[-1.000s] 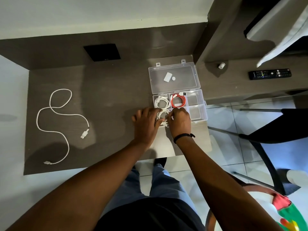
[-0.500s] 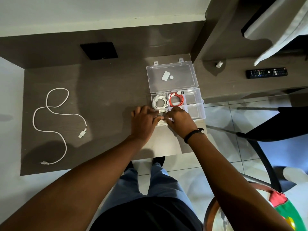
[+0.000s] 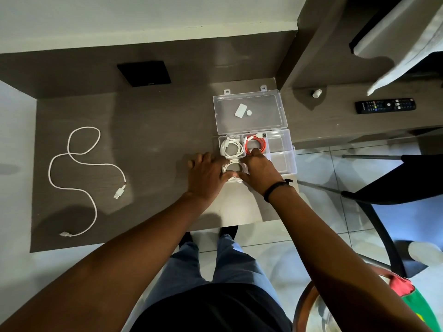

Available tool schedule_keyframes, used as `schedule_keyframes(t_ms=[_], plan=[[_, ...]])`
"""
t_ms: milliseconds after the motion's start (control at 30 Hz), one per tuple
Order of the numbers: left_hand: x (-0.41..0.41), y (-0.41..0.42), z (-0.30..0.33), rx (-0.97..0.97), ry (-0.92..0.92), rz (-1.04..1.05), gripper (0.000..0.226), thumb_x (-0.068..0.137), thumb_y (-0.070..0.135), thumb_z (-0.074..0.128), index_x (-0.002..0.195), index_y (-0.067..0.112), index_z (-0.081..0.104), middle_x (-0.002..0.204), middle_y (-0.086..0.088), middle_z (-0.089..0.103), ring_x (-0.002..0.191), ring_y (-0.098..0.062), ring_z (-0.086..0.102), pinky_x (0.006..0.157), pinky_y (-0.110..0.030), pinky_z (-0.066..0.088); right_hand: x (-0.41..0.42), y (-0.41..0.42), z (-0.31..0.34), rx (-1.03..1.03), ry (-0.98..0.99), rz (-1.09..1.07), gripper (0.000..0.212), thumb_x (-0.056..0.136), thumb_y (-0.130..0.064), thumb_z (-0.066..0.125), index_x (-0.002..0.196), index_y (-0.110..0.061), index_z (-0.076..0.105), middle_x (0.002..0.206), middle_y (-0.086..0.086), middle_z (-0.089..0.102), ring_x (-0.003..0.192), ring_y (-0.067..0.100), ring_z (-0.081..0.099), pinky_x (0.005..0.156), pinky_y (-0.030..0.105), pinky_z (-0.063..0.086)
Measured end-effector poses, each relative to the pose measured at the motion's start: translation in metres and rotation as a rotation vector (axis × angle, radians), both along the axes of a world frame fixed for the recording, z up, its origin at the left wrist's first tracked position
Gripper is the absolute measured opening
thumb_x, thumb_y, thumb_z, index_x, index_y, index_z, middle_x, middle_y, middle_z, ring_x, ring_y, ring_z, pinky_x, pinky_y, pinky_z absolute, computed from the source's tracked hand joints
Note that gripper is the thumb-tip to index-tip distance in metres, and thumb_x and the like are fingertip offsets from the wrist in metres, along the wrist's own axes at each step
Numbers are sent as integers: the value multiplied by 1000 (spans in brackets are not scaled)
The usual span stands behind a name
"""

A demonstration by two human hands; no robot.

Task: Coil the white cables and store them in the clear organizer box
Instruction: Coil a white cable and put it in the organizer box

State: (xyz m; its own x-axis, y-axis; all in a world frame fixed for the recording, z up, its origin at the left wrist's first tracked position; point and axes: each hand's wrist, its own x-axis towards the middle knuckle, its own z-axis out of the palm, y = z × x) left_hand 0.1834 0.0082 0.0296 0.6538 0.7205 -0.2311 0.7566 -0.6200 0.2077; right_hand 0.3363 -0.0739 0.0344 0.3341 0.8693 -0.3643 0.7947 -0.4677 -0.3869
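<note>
The clear organizer box [image 3: 282, 161] lies open on the dark desk, its lid [image 3: 263, 116] folded back. A coiled white cable [image 3: 231, 147] fills its rear left compartment, and a coiled red cable [image 3: 256, 144] sits beside it. My left hand [image 3: 208, 174] and my right hand [image 3: 260, 169] both press a second white coil [image 3: 234, 167] into the front left compartment, fingers on its rim. Far left on the desk, a loose white cable [image 3: 79, 164] lies uncoiled in an S shape.
A black square pad [image 3: 143, 73] rests at the desk's back. A remote control [image 3: 385, 105] and a small white cap [image 3: 316, 93] lie on the lower shelf to the right. A dark chair [image 3: 393, 183] stands right of the desk over the tiled floor.
Both hands moved slightly forward with the white coil, setting it down into the front left compartment; my right fingers now reach the edge of the red cable's compartment.
</note>
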Motion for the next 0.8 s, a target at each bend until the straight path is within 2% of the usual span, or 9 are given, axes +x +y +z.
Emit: schedule_keyframes(t_ms=[167, 267, 467, 600, 800], plan=[[4, 5, 3, -56, -37, -3, 40, 87, 59, 64, 120, 37, 71, 118, -2, 67, 116, -30, 52, 92, -45, 38, -6, 4, -4, -18, -42, -13, 31, 93, -23, 69, 122, -10, 67, 127, 18, 58, 99, 32, 68, 96, 36, 52], [2, 11, 7, -63, 33, -45, 39, 87, 57, 66, 121, 39, 71, 118, -3, 66, 119, -31, 51, 95, -47, 41, -4, 6, -2, -23, -63, 3, 32, 90, -25, 73, 119, -12, 69, 126, 16, 57, 98, 30, 68, 95, 37, 53], [15, 4, 13, -157, 64, 47, 30, 90, 40, 70, 118, 31, 71, 124, -3, 68, 123, -32, 54, 98, -47, 40, -1, 11, 1, -52, -62, 42, 28, 90, -19, 73, 116, -9, 71, 121, 19, 61, 100, 34, 68, 94, 38, 53], [16, 1, 10, -151, 39, 109, 27, 85, 36, 73, 112, 33, 73, 120, -2, 68, 120, -30, 53, 94, -48, 38, 3, 11, 1, -93, -23, 50, 36, 87, -23, 77, 119, -7, 70, 124, 19, 62, 106, 35, 66, 99, 39, 52], [17, -3, 7, -172, 9, 175, 30, 84, 33, 74, 114, 37, 73, 118, -2, 66, 120, -30, 53, 93, -49, 41, -7, 11, 2, -52, -80, 27, 25, 90, -15, 72, 113, -6, 71, 113, 18, 66, 94, 33, 69, 89, 37, 57]])
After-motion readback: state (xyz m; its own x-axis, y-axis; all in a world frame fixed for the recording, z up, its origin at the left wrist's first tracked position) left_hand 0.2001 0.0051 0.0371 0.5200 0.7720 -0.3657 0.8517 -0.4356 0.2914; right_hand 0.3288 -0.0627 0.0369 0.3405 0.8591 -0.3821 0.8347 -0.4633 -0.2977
